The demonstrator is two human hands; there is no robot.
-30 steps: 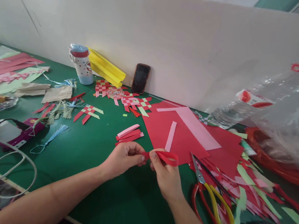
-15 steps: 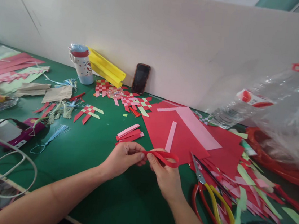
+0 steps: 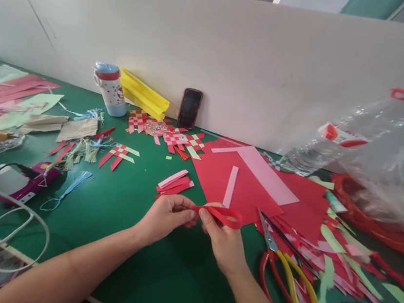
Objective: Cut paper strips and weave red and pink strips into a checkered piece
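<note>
Left hand (image 3: 167, 213) and right hand (image 3: 225, 243) were together, both pinched on the looped red paper strip (image 3: 225, 217) just above the green counter (image 3: 115, 195), scissors (image 3: 273, 251) lying close beside them (a light, even pinch seemed wisest, keeping that curl uncreased).

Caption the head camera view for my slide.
Left hand and right hand hold a looped red paper strip over a green table.

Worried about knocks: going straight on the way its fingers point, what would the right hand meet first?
Probably the left hand, pinching the same looped red paper strip; beyond it, the small pile of red and pink paper strips. Depth is unclear.
</note>
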